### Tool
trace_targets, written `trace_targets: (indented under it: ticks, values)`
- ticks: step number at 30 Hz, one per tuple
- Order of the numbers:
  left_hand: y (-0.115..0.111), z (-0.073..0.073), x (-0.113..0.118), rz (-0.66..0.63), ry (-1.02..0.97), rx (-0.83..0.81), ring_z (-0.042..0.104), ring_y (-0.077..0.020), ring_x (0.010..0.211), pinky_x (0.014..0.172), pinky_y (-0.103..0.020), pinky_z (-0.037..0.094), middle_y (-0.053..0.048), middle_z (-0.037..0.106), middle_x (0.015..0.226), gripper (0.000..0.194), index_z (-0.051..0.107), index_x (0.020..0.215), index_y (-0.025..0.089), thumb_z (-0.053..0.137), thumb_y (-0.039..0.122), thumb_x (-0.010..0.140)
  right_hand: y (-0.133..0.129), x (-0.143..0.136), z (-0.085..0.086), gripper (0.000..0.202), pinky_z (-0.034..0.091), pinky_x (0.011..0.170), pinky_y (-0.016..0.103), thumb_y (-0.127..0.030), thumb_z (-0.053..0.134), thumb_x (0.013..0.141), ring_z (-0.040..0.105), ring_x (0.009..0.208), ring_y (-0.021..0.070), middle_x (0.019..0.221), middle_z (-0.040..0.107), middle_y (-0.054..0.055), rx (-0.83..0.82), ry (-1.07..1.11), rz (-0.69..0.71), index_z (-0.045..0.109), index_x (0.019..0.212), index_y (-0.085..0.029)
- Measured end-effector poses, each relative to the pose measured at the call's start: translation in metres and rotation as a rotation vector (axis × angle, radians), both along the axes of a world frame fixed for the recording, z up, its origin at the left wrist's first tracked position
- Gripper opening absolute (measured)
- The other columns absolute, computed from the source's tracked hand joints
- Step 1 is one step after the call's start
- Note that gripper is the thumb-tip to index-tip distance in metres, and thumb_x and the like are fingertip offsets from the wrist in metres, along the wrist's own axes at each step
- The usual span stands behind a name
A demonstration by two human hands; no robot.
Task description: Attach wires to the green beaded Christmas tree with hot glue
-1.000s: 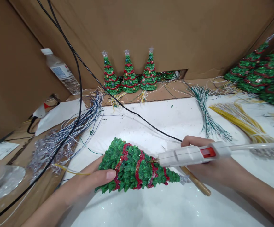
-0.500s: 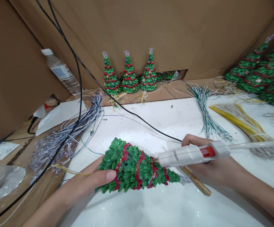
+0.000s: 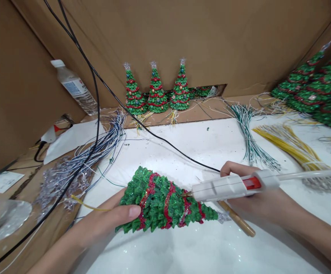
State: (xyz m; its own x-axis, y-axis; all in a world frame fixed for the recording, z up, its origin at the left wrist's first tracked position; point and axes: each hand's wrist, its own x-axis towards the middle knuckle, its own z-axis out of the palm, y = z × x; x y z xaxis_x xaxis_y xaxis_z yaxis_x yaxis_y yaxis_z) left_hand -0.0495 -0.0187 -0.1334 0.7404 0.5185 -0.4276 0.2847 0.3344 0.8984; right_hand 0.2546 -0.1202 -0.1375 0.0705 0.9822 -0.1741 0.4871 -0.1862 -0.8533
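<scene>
Lying tilted on its side, a green Christmas tree ornament [image 3: 159, 201] with red glittery garlands points its clear star to the right. My left hand [image 3: 116, 217] grips its wide base, thumb on top and the other fingers hidden underneath. A yellow wire [image 3: 89, 207] sticks out by that hand. My right hand [image 3: 256, 201] is closed around a white hot glue gun [image 3: 219, 188] with a red window and a clear glue stick at its back. The gun's nozzle meets the tree's upper part. Below the gun shows a brown rod-like piece [image 3: 239, 220], partly hidden.
Three small decorated trees [image 3: 156, 93] stand along the cardboard wall. Bundles of blue-white wires [image 3: 105, 131], green wires [image 3: 247, 133] and yellow wires [image 3: 291, 144] lie around. A black cable [image 3: 168, 142] crosses the table. A plastic bottle [image 3: 75, 85] leans at left; more trees [image 3: 325, 87] stand right.
Almost nothing differs. The glue gun has shifted very slightly to the right, its nozzle still at the tree, and the yellow wire's end has moved a little.
</scene>
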Motion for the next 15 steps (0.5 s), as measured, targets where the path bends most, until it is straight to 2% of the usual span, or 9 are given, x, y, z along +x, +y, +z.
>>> trace_targets:
  ticks: [6, 12, 15]
  values:
    - [-0.001, 0.000, 0.000, 0.007, 0.024, -0.029, 0.052, -0.0303, 0.118, 0.096, -0.037, 0.044, -0.003, 0.068, 0.117, 0.066, 0.055, 0.131, 0.026, 0.066, 0.052, 0.072, 0.001, 0.001, -0.001, 0.017, 0.030, 0.042, 0.020, -0.022, 0.060, 0.066, 0.044, 0.047, 0.0079, 0.053, 0.049, -0.008, 0.062, -0.003, 0.006, 0.043, 0.071, -0.022]
    - [-0.007, 0.010, 0.007, 0.102, 0.078, -0.023, 0.050, -0.0310, 0.121, 0.095, -0.036, 0.044, -0.003, 0.067, 0.119, 0.067, 0.057, 0.128, 0.022, 0.067, 0.052, 0.069, 0.000, 0.003, -0.001, 0.016, 0.033, 0.043, 0.021, -0.021, 0.060, 0.066, 0.047, 0.049, 0.0096, 0.055, 0.052, -0.008, 0.052, -0.035, -0.005, 0.045, 0.072, -0.023]
    - [-0.006, 0.013, 0.008, 0.071, 0.074, -0.028, 0.049, -0.0304, 0.123, 0.096, -0.035, 0.043, -0.003, 0.066, 0.121, 0.068, 0.056, 0.129, 0.021, 0.066, 0.052, 0.070, 0.000, 0.003, -0.001, 0.016, 0.034, 0.044, 0.021, -0.022, 0.060, 0.066, 0.048, 0.050, 0.0100, 0.055, 0.052, -0.007, 0.057, -0.034, -0.004, 0.045, 0.072, -0.023]
